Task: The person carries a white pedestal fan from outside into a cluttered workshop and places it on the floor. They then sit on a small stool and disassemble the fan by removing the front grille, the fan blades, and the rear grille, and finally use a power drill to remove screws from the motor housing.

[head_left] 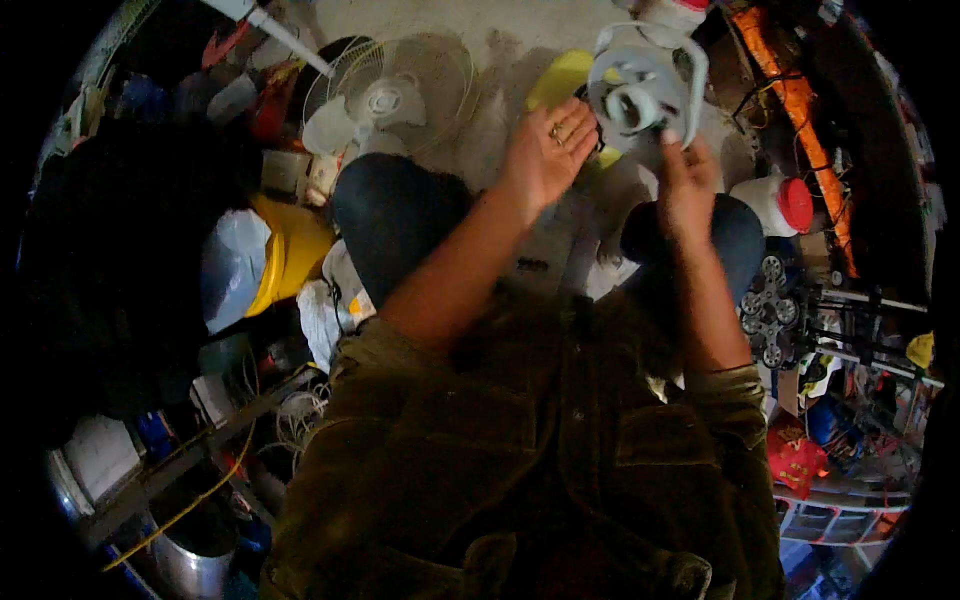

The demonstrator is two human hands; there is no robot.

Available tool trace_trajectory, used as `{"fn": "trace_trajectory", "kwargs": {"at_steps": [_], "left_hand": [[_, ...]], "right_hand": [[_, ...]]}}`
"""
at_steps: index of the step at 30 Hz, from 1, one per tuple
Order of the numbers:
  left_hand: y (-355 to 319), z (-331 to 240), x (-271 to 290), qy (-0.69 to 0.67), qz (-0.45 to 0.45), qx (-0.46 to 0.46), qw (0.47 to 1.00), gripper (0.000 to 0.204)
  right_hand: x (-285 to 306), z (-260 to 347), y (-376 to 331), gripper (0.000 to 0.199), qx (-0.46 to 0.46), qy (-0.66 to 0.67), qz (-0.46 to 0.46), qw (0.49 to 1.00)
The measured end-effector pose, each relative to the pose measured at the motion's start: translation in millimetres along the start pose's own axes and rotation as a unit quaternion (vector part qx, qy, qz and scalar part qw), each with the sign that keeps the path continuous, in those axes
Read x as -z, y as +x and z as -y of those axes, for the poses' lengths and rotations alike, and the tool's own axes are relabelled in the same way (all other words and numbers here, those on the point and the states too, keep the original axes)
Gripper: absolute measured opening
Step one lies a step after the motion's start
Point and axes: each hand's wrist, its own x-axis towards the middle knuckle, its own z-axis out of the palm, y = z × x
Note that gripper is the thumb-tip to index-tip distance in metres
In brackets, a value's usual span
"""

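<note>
My left hand [552, 150] is turned palm up with its fingers stretched out, just left of a grey-white plastic housing [622, 82]. A small shiny thing shows at its fingers; whether it is a ring or a loose part I cannot tell. The housing has a round body, a raised tube in its middle and a curved loop along its right side. At its lower edge, the fingers of my right hand [688, 190] pinch the plastic. Behind the housing, a yellow thing [560, 80] is partly hidden.
A fan with a wire guard and pale blades [385, 100] stands ahead on the left. Beside my left knee are a yellow bucket [290, 255] and cables. On the right lie a red-lidded white tub [765, 205], an orange beam [795, 110] and a small wheeled frame [770, 310].
</note>
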Motion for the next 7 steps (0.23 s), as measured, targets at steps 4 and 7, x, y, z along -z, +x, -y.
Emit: {"fn": "trace_trajectory", "kwargs": {"at_steps": [4,7], "left_hand": [[26.8,-78.7,49.1,-0.169,0.074,0.127,0.975,0.030],[21.9,-118.9,39.1,0.131,-0.025,-0.052,0.990,0.032]], "right_hand": [[21.0,-2.2,18.1,0.023,-0.073,0.191,-0.002,0.979],[44.3,-1.2,24.9,0.033,-0.104,0.232,0.040,0.966]]}}
